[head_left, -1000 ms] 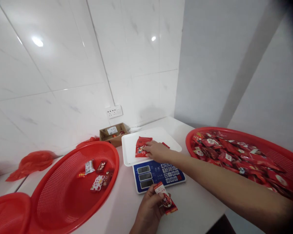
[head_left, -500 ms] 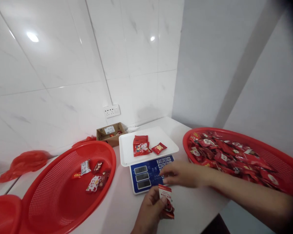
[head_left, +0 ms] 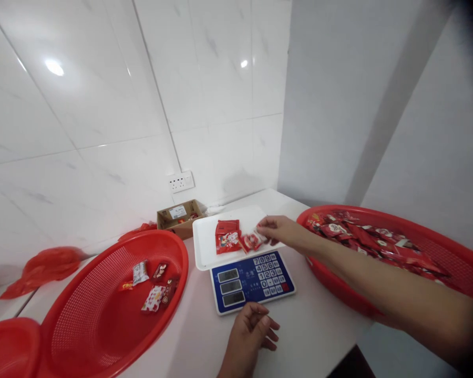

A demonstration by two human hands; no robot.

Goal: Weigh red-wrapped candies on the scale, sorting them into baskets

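My right hand reaches over the white tray of a blue-faced scale. Its fingers are pinched on a red and white snack packet right at the tray's surface. Two or three other red packets lie on the tray just to its left. My left hand rests on the white counter in front of the scale, fingers loosely curled and apart, holding nothing.
A large red basket on the left holds several packets. A second red basket on the right is heaped with red packets. A small cardboard box, a red plastic bag and a wall socket are behind.
The packet that my left hand held has passed to my right hand, which carried it up to the scale tray. My left hand now lies empty on the counter.
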